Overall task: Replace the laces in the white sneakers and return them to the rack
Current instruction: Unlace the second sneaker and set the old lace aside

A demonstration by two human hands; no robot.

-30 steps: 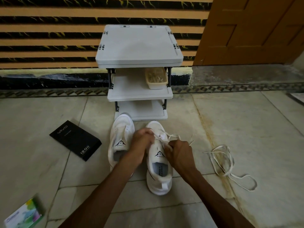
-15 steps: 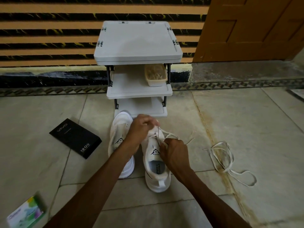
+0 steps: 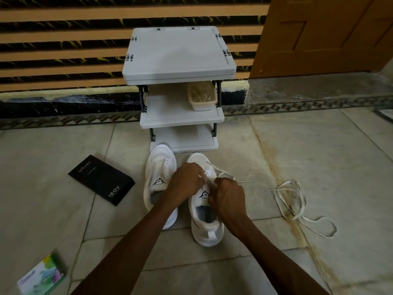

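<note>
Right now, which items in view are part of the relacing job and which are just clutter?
Job: sneaker being laced, its lace held by left hand and right hand, second sneaker, loose lace on floor, rack.
Clutter: black box, colourful packet, tub on rack shelf.

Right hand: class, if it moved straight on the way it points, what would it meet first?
The right hand would probably meet the left hand first, close ahead across the lace both pinch; depth is unclear.
</note>
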